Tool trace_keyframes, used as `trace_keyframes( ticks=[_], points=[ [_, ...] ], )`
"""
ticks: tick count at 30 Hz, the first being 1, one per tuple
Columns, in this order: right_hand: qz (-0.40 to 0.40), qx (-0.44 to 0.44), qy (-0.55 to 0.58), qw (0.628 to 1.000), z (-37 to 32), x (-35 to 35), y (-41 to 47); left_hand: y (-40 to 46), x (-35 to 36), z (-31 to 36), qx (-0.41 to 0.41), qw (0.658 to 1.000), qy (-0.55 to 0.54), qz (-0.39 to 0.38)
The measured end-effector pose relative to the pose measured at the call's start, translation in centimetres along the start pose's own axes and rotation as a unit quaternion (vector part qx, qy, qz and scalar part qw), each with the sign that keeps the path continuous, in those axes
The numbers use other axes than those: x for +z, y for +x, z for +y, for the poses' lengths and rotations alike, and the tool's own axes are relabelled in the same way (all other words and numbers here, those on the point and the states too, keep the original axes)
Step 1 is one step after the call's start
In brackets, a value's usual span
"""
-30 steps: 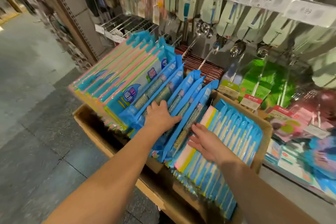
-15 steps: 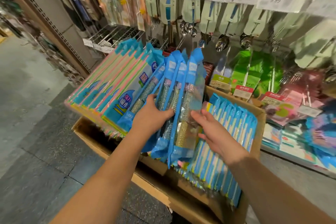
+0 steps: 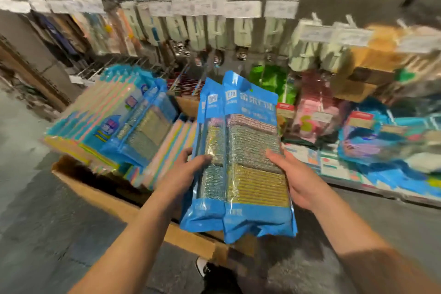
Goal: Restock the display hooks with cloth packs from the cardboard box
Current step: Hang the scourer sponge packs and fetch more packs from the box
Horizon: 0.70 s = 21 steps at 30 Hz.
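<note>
I hold a small stack of blue cloth packs (image 3: 248, 162) upright in front of me, above the cardboard box (image 3: 100, 196). My left hand (image 3: 183, 174) grips the stack's left edge, thumb on the front. My right hand (image 3: 293, 179) grips its right edge, fingers behind. More blue packs (image 3: 143, 131) and striped pastel packs (image 3: 95, 114) lean in the box to the left. Display hooks (image 3: 152, 12) with white price tags run along the back wall, blurred.
Hanging kitchen tools (image 3: 241, 31) fill the upper hooks. Green, pink and blue packaged goods (image 3: 317, 112) crowd the lower shelf on the right. A grey tiled floor (image 3: 35, 222) lies to the left of the box. My shoe (image 3: 205, 267) shows below the box.
Both hands lifted the stack of blue packs out of the box and turned its front toward me. The view swung right and up along the hooks.
</note>
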State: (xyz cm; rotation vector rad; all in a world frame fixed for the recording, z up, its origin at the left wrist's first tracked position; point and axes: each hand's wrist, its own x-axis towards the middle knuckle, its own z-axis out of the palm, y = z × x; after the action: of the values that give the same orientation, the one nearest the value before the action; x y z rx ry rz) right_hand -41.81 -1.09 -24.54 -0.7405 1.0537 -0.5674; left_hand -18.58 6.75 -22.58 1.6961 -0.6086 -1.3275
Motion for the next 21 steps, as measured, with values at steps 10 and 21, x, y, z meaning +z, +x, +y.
trace_keyframes(
  ticks=[10, 21],
  points=[
    [0.133, -0.011, 0.185, 0.974, 4.0, -25.3, -20.7, -10.9, 27.5, -5.7, -0.069, 0.959, 0.017, -0.273],
    [0.327, -0.131, 0.247, 0.903, 5.3, -44.0, -37.7, -17.7, 56.5, -8.7, -0.106, 0.878, 0.100, -0.455]
  ],
)
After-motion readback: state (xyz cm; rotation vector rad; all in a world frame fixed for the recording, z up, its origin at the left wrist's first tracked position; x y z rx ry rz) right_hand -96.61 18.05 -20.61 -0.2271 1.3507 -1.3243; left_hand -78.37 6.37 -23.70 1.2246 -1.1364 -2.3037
